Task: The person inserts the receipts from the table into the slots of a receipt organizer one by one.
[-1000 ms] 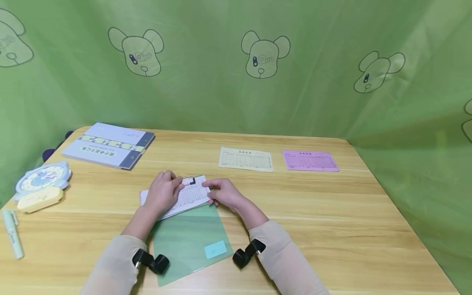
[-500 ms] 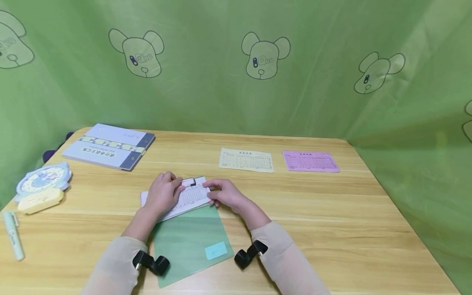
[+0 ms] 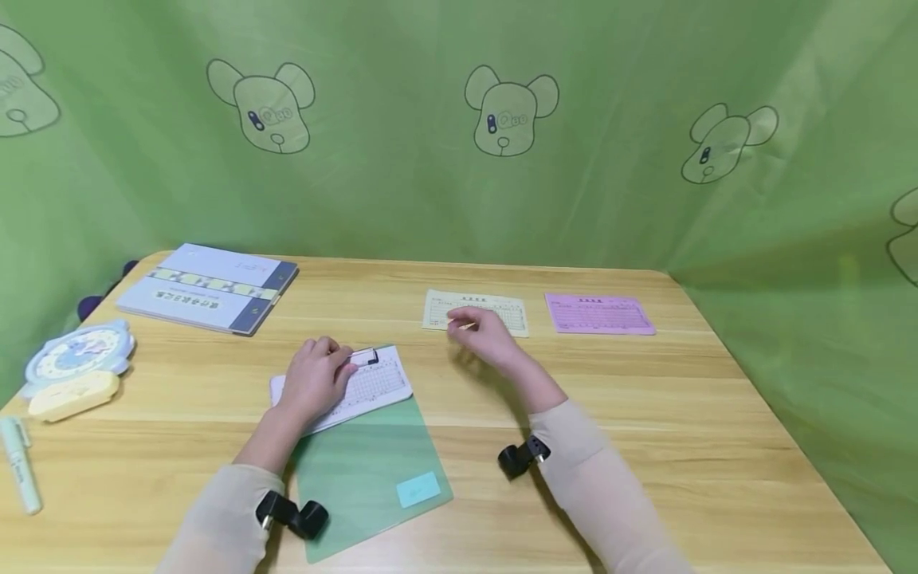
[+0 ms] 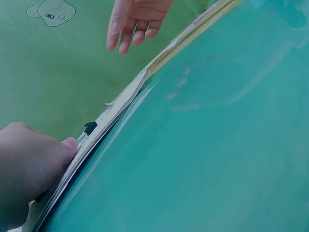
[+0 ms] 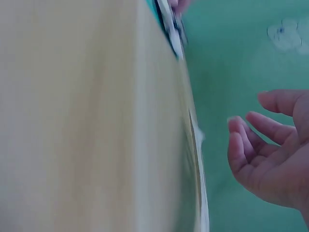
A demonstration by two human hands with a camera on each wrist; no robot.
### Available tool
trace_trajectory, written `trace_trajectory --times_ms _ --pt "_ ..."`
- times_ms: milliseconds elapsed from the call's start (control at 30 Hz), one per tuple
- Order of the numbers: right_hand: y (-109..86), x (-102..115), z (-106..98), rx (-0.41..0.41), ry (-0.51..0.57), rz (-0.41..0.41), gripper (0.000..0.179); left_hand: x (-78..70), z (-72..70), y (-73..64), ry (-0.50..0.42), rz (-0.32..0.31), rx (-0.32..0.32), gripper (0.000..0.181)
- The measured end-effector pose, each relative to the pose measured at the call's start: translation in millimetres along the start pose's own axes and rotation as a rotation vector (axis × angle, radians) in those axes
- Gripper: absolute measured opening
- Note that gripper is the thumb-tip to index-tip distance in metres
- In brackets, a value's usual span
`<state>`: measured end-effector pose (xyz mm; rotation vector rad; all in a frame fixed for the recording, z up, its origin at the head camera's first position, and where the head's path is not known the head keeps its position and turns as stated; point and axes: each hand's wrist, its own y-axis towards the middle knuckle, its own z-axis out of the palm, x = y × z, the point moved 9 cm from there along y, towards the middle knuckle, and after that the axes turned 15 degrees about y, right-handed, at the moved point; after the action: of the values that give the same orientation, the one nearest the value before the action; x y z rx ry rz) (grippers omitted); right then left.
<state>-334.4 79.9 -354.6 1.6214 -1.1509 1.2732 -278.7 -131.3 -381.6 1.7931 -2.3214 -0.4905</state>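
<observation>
A printed form pad [image 3: 376, 379] lies slanted across the top of a green see-through clipboard [image 3: 373, 462]. At the clipboard's top edge is a metal clip [image 3: 373, 358] with a black corner. My left hand [image 3: 315, 383] pinches this clip, thumb on top, and covers part of the pad; in the left wrist view the thumb is beside the black corner [image 4: 90, 127]. My right hand [image 3: 491, 339] hovers over the near edge of a cream form pad [image 3: 439, 307]. Its fingers are loosely bent with nothing between them, as the right wrist view also shows.
A pink form pad [image 3: 600, 314] lies at the back right. Notebooks [image 3: 208, 287] lie at the back left. A blue clock-shaped item [image 3: 79, 356], a cream oblong case [image 3: 74, 396] and a pale green marker [image 3: 20, 466] are along the left side of the wooden table [image 3: 645, 446].
My right hand has let go of the pad on the clipboard and moved right and away, up to the cream pad. The left hand stays at the clip.
</observation>
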Motion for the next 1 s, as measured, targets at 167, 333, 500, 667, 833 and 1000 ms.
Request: trace_trajectory --times_ms 167,333,500,667,833,1000 --pt "12.1 -12.2 -47.6 -0.181 -0.037 0.013 0.038 0.2 -0.1 0.0 -0.004 -0.005 -0.007 0.032" --pt "16.3 -24.7 -79.5 -0.287 -0.032 0.062 0.043 1.4 -0.8 -0.6 -0.01 -0.012 -0.011 0.032" --pt "18.9 -33.9 -96.8 -0.348 -0.043 0.097 0.048 2.2 -1.3 -1.0 -0.019 -0.009 -0.025 0.031" --pt "21.9 -45.2 -104.3 -0.34 -0.038 0.129 0.054 2.4 -1.4 -1.1 -0.027 -0.01 -0.027 0.031" --pt "21.9 -52.3 -107.7 -0.323 -0.068 0.161 0.058 3.6 -0.5 -0.9 -0.033 -0.016 -0.024 0.03" --pt "20.6 -61.0 -110.4 -0.297 -0.134 0.203 0.062 3.3 2.1 -0.4 -0.042 -0.023 -0.017 0.031"
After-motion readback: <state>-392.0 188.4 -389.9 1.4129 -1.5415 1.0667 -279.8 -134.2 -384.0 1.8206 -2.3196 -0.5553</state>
